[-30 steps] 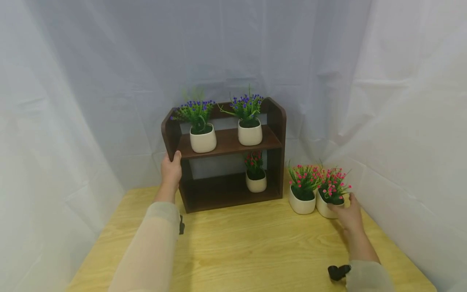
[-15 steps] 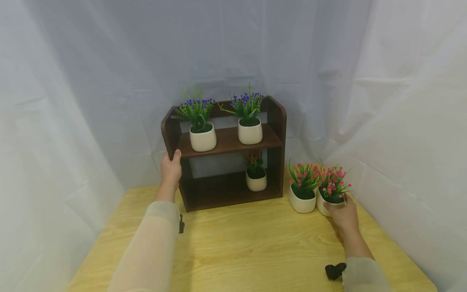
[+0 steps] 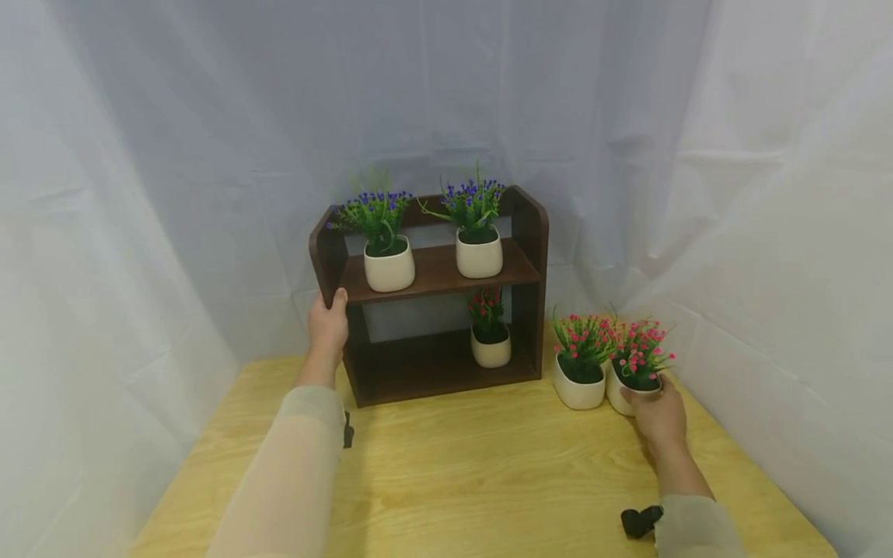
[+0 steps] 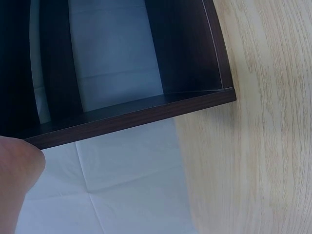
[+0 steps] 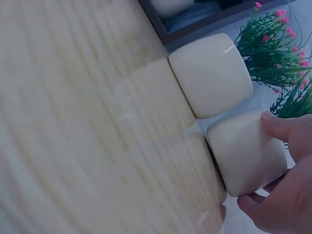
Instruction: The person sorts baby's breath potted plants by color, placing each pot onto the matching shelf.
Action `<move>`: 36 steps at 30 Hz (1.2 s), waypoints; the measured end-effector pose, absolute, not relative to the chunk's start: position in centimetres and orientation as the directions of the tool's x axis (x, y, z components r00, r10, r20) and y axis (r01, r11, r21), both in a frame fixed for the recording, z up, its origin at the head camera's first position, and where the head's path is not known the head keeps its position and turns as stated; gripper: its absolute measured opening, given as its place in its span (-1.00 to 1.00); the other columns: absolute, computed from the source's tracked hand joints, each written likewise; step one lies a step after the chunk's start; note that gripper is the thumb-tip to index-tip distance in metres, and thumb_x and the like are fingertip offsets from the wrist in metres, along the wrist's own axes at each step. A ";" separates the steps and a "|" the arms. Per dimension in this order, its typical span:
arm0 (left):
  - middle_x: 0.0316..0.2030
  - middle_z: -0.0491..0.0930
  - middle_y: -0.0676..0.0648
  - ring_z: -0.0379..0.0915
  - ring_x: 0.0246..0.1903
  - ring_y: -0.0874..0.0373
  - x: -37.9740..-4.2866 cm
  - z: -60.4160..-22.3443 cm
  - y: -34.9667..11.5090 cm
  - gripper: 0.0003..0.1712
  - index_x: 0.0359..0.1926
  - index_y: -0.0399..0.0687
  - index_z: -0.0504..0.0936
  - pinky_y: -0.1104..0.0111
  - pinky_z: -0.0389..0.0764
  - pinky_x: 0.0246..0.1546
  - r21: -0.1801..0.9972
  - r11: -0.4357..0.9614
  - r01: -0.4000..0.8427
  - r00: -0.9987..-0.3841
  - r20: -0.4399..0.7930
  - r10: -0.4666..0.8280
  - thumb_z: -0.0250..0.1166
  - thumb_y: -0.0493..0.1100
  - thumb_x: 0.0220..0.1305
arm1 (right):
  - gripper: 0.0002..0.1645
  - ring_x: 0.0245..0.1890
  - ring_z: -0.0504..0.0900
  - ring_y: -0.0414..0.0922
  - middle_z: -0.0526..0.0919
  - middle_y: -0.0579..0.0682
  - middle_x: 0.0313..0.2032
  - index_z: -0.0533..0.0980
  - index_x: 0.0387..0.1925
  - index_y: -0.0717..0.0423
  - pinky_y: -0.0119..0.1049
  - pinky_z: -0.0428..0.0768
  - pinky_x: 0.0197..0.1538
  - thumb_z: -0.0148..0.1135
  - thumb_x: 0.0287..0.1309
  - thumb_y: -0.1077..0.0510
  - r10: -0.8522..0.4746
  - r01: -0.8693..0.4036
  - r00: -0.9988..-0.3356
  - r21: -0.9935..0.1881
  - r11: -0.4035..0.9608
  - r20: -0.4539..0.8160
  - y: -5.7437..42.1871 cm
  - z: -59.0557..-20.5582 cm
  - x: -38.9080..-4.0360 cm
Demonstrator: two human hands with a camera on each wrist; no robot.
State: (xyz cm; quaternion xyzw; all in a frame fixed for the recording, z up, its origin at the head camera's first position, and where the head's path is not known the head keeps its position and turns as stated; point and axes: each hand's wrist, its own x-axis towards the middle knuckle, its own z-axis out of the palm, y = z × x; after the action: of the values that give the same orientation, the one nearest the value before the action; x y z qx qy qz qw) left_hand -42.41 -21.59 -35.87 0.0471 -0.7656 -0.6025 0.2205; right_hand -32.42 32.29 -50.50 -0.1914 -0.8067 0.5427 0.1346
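My left hand (image 3: pixel 328 329) grips the front edge of the left side panel of a dark brown two-tier wooden shelf (image 3: pixel 446 285); its thumb (image 4: pixel 22 158) shows at that edge in the left wrist view, its other fingers hidden. On the right, my right hand (image 3: pixel 661 415) holds a white potted plant (image 5: pixel 248 156) with pink flowers. The thumb lies near its rim, and fingertips (image 5: pixel 249 201) reach round the pot's side. Close beside it, nearer the shelf, stands a matching pink-flowered potted plant (image 3: pixel 580 386).
Two purple-flowered potted plants, a left one (image 3: pixel 389 267) and a right one (image 3: pixel 479 254), stand on the upper tier. A red-flowered potted plant (image 3: pixel 491 347) is on the lower tier's right side. White sheeting (image 3: pixel 788 232) borders the wooden table (image 3: pixel 453 465).
My right hand has moved slightly left and closed in round the right-hand pink-flowered potted plant. My left hand has stayed on the shelf's side panel.
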 end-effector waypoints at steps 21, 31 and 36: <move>0.64 0.28 -0.27 0.12 0.68 -0.20 -42.1 -35.7 -21.3 -0.34 0.61 -0.13 0.32 -0.02 0.12 0.76 0.948 0.255 0.191 -0.898 0.274 -0.345 0.03 0.10 0.72 | 0.20 0.62 0.21 0.46 0.12 0.47 0.65 -0.05 0.73 0.24 0.34 0.27 0.66 0.45 0.40 -0.06 0.554 0.049 -0.825 -0.964 0.261 0.109 31.9 -49.1 -31.9; 0.62 0.32 -0.28 0.14 0.67 -0.20 -42.1 -35.7 -21.3 -0.36 0.58 -0.15 0.35 -0.03 0.14 0.75 0.945 0.257 0.200 -0.892 0.284 -0.351 0.04 0.10 0.71 | 0.20 0.63 0.20 0.35 0.10 0.33 0.67 -0.03 0.75 0.15 0.31 0.38 0.60 0.48 0.38 -0.08 0.567 -0.057 -0.806 -0.976 0.212 0.171 30.1 -44.7 -30.4; 0.63 0.30 -0.28 0.13 0.68 -0.21 -41.9 -35.6 -21.3 -0.35 0.60 -0.16 0.33 -0.03 0.13 0.75 0.944 0.266 0.197 -0.895 0.283 -0.344 0.02 0.09 0.72 | 0.18 0.59 0.28 0.27 0.20 0.30 0.61 0.03 0.74 0.10 0.24 0.48 0.54 0.51 0.36 -0.07 0.573 -0.091 -0.793 -0.970 0.226 0.208 29.1 -43.0 -29.8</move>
State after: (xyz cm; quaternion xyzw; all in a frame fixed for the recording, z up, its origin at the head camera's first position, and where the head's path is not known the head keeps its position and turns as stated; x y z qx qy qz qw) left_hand -41.91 -21.32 -35.61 0.0482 -0.7634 -0.6040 0.2237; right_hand -29.76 29.10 -43.03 -0.1644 -0.7324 0.5999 0.2769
